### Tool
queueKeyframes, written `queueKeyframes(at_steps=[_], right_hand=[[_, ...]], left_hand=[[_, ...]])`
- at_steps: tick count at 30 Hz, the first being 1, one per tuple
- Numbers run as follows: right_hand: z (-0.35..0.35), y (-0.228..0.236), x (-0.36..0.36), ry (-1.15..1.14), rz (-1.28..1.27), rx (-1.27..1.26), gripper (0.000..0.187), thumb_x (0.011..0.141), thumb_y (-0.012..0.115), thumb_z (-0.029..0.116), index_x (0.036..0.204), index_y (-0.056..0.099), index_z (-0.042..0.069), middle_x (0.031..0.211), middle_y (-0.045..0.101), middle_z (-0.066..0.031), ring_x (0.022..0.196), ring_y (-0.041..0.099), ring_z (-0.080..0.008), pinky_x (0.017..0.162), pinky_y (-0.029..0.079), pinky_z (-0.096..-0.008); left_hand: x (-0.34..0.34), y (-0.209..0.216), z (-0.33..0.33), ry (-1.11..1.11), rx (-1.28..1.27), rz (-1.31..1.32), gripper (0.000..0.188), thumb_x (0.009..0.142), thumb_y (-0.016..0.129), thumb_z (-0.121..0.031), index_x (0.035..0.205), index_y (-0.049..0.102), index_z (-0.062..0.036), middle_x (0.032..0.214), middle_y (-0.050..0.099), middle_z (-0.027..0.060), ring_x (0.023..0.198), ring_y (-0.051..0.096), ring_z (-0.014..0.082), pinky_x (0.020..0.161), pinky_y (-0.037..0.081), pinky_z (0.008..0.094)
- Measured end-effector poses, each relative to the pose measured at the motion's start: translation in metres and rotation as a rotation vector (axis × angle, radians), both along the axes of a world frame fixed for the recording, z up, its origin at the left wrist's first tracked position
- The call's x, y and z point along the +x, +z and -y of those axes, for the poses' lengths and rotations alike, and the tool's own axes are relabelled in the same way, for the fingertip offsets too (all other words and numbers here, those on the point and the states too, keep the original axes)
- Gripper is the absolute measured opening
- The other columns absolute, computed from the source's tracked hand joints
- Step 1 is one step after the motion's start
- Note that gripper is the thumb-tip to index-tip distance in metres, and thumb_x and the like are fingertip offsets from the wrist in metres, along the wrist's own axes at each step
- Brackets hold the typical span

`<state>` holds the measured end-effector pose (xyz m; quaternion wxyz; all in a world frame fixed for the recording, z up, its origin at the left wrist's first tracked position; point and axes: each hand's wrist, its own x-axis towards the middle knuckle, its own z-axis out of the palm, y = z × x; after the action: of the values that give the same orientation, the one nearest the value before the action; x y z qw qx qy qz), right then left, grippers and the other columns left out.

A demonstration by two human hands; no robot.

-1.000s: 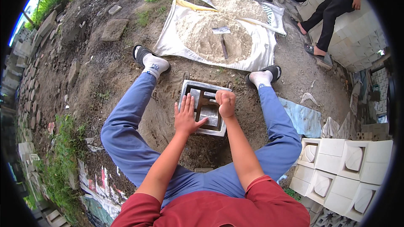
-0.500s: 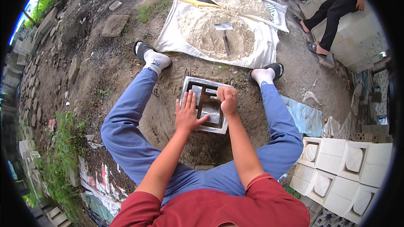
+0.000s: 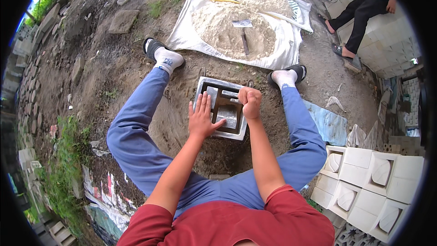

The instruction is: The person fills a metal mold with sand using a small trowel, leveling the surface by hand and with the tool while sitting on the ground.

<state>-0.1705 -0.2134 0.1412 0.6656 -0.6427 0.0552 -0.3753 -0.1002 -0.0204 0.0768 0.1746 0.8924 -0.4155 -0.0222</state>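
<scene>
Between my legs, a square grey metal block mould (image 3: pixel 241 130) rests on the dirt, with plates and deep gaps inside its frame. My left hand (image 3: pixel 202 117) lies flat on its left side, fingers spread forward and the thumb reaching over an inner plate. My right hand (image 3: pixel 250 102) is a closed fist at the mould's right rim; nothing shows in it. Whether the fist touches the rim I cannot tell.
Ahead, a white sack sheet (image 3: pixel 182 41) bears a pile of pale sand (image 3: pixel 209 27); a trowel (image 3: pixel 244 41) lies on it. Pale blocks (image 3: pixel 357 173) are stacked at right. Two people sit at the far right. Stones (image 3: pixel 123 21) dot the left ground.
My right fist has shifted slightly to the right relative to the mould. My left hand stays flat in its place. The whole view has tilted a little.
</scene>
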Motion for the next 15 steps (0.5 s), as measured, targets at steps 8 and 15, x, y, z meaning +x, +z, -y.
queueKeyframes(at_steps=[8,15], right_hand=[[0.009,-0.015,-0.009,-0.054,-0.080,-0.106,0.057,0.105,0.046,0.035,0.058,0.035,0.005,0.054,0.036,-0.0013,0.049,0.035,-0.0122,0.049,0.024,-0.0328],[-0.004,-0.006,-0.002,-0.056,-0.052,-0.078,0.057,0.105,0.045,0.035,0.059,0.035,0.005,0.055,0.036,-0.0010,0.050,0.035,-0.0121,0.050,0.024,-0.0333]], left_hand=[[-0.002,0.001,0.003,-0.005,0.000,0.004,0.121,0.079,0.061,-0.082,0.165,0.027,-0.0041,0.174,0.022,0.0098,0.162,0.017,0.0252,0.128,0.013,0.0556],[0.000,-0.002,0.000,0.006,0.009,0.011,0.121,0.080,0.061,-0.082,0.165,0.026,-0.0037,0.174,0.021,0.0098,0.162,0.016,0.0253,0.128,0.013,0.0552]])
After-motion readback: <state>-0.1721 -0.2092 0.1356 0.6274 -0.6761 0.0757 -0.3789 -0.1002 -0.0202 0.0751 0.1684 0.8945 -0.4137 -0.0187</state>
